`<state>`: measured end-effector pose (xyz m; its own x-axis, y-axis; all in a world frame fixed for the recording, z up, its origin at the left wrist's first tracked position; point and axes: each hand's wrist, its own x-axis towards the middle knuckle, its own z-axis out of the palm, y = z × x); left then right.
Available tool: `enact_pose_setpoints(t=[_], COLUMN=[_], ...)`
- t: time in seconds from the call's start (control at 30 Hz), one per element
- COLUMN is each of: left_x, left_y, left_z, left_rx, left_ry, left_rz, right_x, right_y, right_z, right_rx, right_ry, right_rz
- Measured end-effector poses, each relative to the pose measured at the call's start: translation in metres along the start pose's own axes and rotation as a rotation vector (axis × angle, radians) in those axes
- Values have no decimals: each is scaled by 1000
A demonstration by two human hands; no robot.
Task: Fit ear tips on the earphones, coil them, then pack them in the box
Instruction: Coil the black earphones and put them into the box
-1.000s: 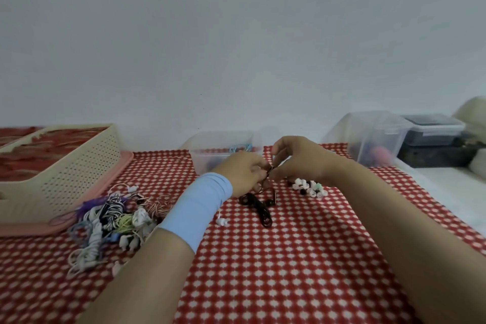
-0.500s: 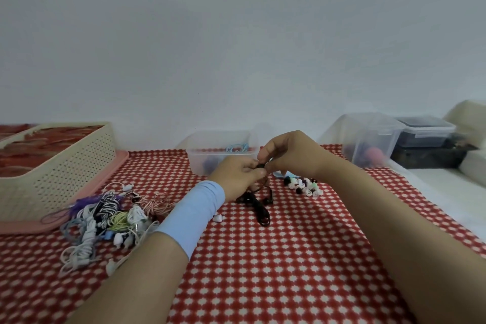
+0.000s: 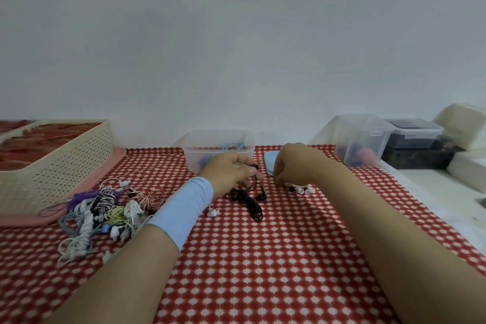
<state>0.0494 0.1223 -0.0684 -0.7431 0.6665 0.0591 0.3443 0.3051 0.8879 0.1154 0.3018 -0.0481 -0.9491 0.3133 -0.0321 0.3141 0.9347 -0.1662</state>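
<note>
My left hand [image 3: 231, 171] pinches one bud of the black earphones [image 3: 249, 202] just above the table. The rest of their cable lies in a loose tangle on the cloth below it. My right hand [image 3: 292, 166] is lowered onto the small pile of white and black ear tips [image 3: 299, 189], its curled fingertips pinching into the pile. A clear plastic box [image 3: 218, 139] with a blue cable inside stands right behind my left hand. A light blue lid [image 3: 270, 163] lies between the box and my right hand.
A heap of mixed earphones [image 3: 105, 208] lies at the left, in front of a cream basket [image 3: 52, 160] on a pink tray. One loose white ear tip [image 3: 213, 212] sits near my left wrist. Clear and dark containers [image 3: 363, 139] stand at the right.
My right hand left the bud it held together with my left hand and dropped right onto the ear tip pile. My left hand keeps hold of the black bud.
</note>
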Motion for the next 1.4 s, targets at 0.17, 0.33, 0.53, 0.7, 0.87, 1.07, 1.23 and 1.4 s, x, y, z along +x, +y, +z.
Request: enact_pose_setpoints(t=[0.17, 0.33, 0.53, 0.7, 0.87, 1.07, 1.23, 1.4], left_x=[-3, -1, 1, 4, 5, 3, 3, 2], left_y=[-3, -6, -7, -10, -10, -9, -8, -6], left_z=[-2, -6, -8, -8, -6, -8, -7, -6], left_rx=[-140, -206, -354, -427, -540, -563, -589, -620], left_ry=[7, 40, 42, 26, 18, 35, 4, -14], left_rz=[-16, -23, -72, -59, -51, -51, -69, -70], right_x=[-10, -13, -22, -21, -21, -21, -20, -21], right_y=[2, -3, -10, -12, -15, -14, -16, -17], right_z=[-9, -16, -17, -15, -12, -14, -10, -8], right_rx=[320, 685, 799, 967, 993, 1060, 1038, 1071], right_ry=[19, 64, 48, 50, 39, 42, 72, 17], right_rz=[-76, -106, -158, -153, -145, -156, -157, -163])
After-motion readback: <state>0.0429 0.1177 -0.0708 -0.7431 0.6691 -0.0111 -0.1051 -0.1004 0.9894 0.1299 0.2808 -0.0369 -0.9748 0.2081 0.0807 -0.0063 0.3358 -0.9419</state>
